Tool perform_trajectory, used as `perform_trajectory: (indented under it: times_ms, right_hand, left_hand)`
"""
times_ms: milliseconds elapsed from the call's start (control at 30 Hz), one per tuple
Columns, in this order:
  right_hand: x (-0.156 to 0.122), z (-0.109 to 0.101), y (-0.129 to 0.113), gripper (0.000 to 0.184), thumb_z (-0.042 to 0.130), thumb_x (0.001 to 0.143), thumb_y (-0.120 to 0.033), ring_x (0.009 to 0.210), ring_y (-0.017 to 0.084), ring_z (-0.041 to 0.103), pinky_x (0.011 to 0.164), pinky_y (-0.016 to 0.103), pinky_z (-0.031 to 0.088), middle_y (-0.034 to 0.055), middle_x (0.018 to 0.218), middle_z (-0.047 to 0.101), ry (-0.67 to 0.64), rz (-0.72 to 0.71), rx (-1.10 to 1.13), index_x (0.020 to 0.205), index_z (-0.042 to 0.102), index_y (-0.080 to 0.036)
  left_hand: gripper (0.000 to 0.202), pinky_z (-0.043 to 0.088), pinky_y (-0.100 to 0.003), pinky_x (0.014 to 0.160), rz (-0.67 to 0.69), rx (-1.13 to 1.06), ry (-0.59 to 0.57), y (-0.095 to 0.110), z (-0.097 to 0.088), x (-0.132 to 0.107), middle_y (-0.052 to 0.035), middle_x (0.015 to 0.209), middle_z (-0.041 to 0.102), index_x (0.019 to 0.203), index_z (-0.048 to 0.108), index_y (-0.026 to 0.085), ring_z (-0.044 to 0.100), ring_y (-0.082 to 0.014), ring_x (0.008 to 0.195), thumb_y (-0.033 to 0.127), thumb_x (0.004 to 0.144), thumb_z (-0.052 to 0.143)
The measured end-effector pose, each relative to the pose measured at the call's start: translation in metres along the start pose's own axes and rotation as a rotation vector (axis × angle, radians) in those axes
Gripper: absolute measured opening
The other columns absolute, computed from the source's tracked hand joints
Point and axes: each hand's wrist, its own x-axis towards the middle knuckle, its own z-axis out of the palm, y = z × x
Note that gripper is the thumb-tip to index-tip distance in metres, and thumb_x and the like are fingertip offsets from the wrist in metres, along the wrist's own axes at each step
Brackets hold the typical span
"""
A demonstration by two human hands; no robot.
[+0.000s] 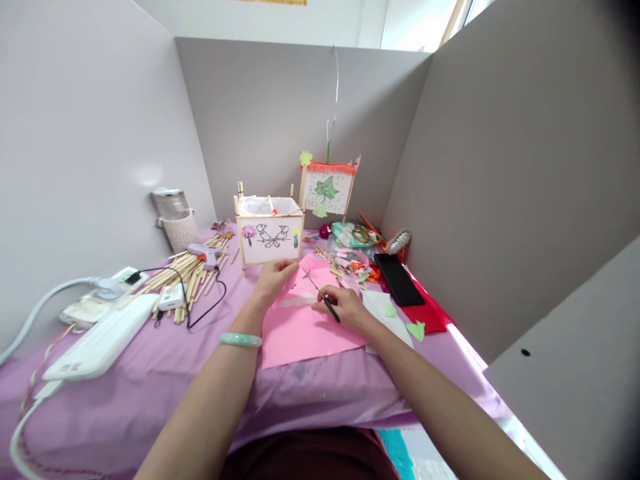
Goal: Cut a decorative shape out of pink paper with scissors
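My left hand (274,279) is closed on a small piece of pink paper (286,291), fingertips pinching its upper edge. In my right hand (347,308) is a pair of scissors (330,309) with dark handles; the thin blades point up and left toward the pink piece. Whether the blades touch the paper, I cannot tell. Beneath both hands a larger pink sheet (305,343) lies flat on the purple tablecloth (200,387). Just behind my left hand stands a lantern-like box (270,250) of sticks and white panels with two drawn birds.
On the left are wooden sticks (170,275), a glue gun (207,253), a white power strip (103,340) with cables and a cup (175,220). To the right lie a black phone (400,280), paper scraps (390,310) and red sheets. A leaf-picture lantern (327,190) stands behind. Grey partitions surround the table.
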Motion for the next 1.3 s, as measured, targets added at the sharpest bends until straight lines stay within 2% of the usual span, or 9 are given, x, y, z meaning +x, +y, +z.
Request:
perform_trajectory:
  times_ms: [200, 467, 1300]
  right_hand:
    - [0.0002, -0.0005, 0.0003, 0.029, 0.063, 0.075, -0.049, 0.052, 0.010, 0.039, 0.049, 0.021, 0.026, -0.0055, 0.052, 0.043, 0.008, 0.001, 0.002, 0.076, 0.061, -0.020]
    - [-0.0004, -0.0002, -0.0002, 0.028, 0.063, 0.074, -0.048, 0.053, 0.010, 0.040, 0.049, 0.020, 0.027, -0.0049, 0.054, 0.044, -0.002, 0.009, 0.006, 0.079, 0.062, -0.020]
    - [0.0000, 0.0000, 0.0001, 0.030, 0.063, 0.075, -0.050, 0.052, 0.010, 0.040, 0.050, 0.021, 0.027, -0.0053, 0.052, 0.044, 0.000, -0.012, -0.020, 0.076, 0.061, -0.020]
  left_hand:
    - [0.034, 0.035, -0.021, 0.048, -0.033, -0.017, -0.003, 0.0032, 0.0004, -0.0009, 0.0014, 0.055, 0.057, 0.071, 0.064, 0.012, 0.049, -0.0103, 0.050, 0.044, 0.062, 0.070]
    - [0.033, 0.035, -0.022, 0.049, -0.007, -0.002, -0.054, 0.0015, -0.0002, -0.0008, 0.0005, 0.055, 0.056, 0.068, 0.064, 0.013, 0.048, -0.0105, 0.051, 0.045, 0.061, 0.071]
    - [0.030, 0.032, -0.021, 0.048, -0.011, 0.006, -0.079, 0.0008, 0.0000, -0.0014, 0.0018, 0.054, 0.054, 0.067, 0.063, 0.014, 0.046, -0.0096, 0.049, 0.043, 0.063, 0.068]
